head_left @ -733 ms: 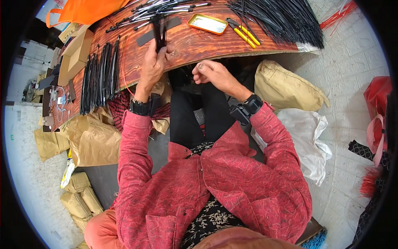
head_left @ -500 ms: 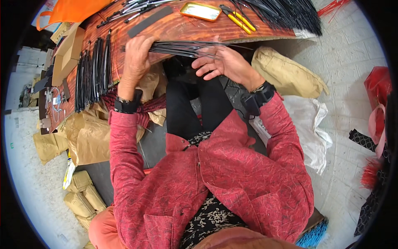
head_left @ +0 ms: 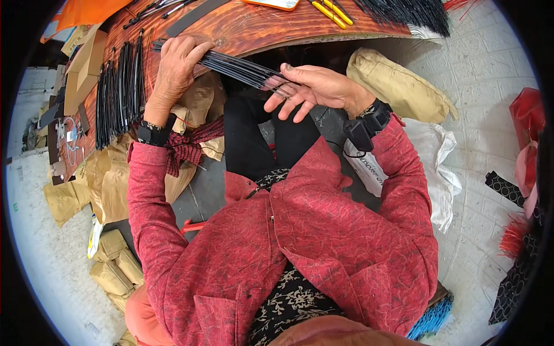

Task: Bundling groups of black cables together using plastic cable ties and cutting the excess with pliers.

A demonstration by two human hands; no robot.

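Above my lap, next to the table edge, I hold a bundle of long thin black strips that look like cable ties [head_left: 239, 67]. My left hand [head_left: 178, 62] is wrapped round the bundle near its left end. The strips slant down to the right. My right hand [head_left: 323, 86] lies palm up under their other end, fingers stretched and apart, with the tips resting across the fingers. Several more black bundles [head_left: 121, 86] lie side by side on the wooden table [head_left: 254, 29], left of my left hand.
Yellow-handled pliers [head_left: 332, 12], a flat dark strip [head_left: 196, 16] and a loose black pile [head_left: 404, 14] lie along the table. An open cardboard box [head_left: 86, 72] stands at left. A brown paper sack [head_left: 398, 86] and a white sack [head_left: 433, 167] are at right.
My left hand has moved left and up with the bundle, which now slants more steeply. My right hand has shifted slightly right and down, fingers still spread. The view has shifted somewhat.
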